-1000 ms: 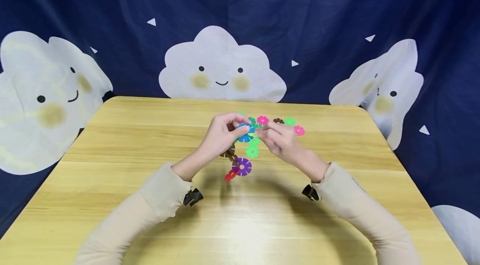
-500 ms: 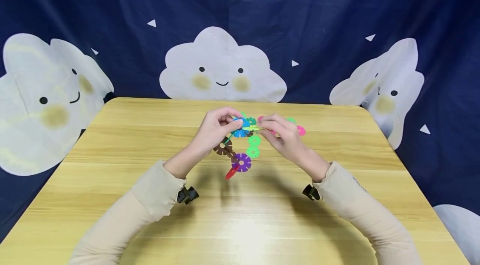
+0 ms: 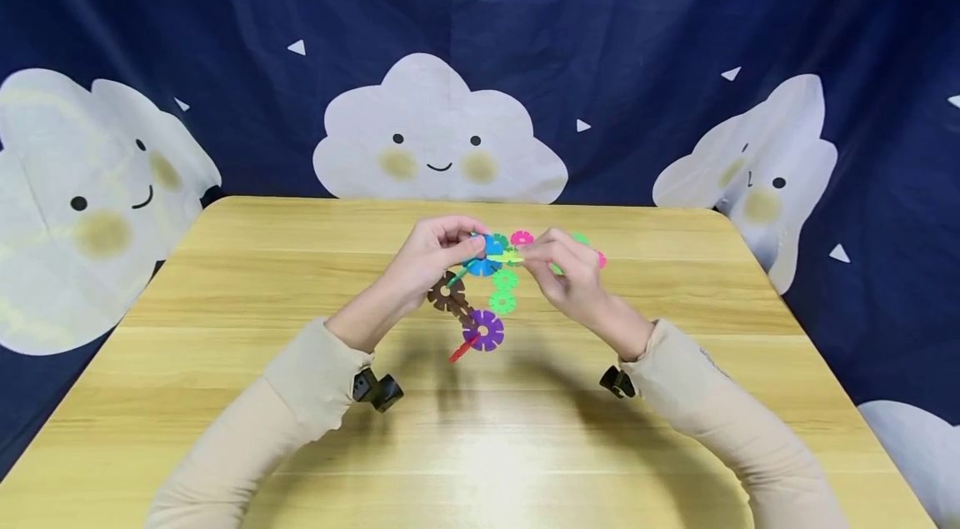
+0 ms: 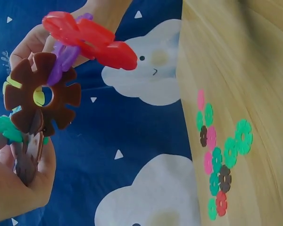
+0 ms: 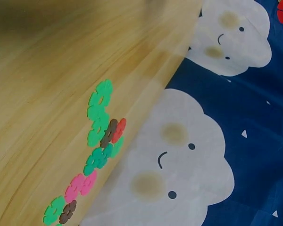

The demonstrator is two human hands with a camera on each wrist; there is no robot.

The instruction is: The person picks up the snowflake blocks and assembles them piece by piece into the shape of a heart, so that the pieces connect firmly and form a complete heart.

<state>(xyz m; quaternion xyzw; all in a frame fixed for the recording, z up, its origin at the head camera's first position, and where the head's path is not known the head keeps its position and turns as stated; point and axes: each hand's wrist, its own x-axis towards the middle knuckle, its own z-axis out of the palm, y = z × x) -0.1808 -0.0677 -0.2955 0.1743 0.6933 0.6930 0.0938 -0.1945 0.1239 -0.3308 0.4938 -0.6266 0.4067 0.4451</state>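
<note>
Both hands hold up a joined string of notched plastic snowflake discs over the table's far middle. In the head view my left hand (image 3: 431, 262) pinches the blue disc (image 3: 486, 266) between thumb and fingers. My right hand (image 3: 564, 266) grips a yellow disc (image 3: 504, 257), seen edge-on and meeting the blue one. From the left hand's side hang a teal disc (image 3: 461, 271), brown discs (image 3: 437, 293), a purple disc (image 3: 492, 335) and a red disc (image 3: 462, 349). The left wrist view shows a brown disc (image 4: 19, 106) close up; fingers behind it are partly hidden.
Loose discs lie flat on the wooden table (image 3: 225, 396) beyond the hands, among them green discs (image 3: 502, 301) and a pink disc (image 3: 522, 238). A dark blue curtain (image 3: 622, 37) with white clouds stands behind the far edge.
My left hand has shifted slightly left with the string, showing more of the brown discs. The yellow disc has come into view edge-on between the hands. Loose discs stay put.
</note>
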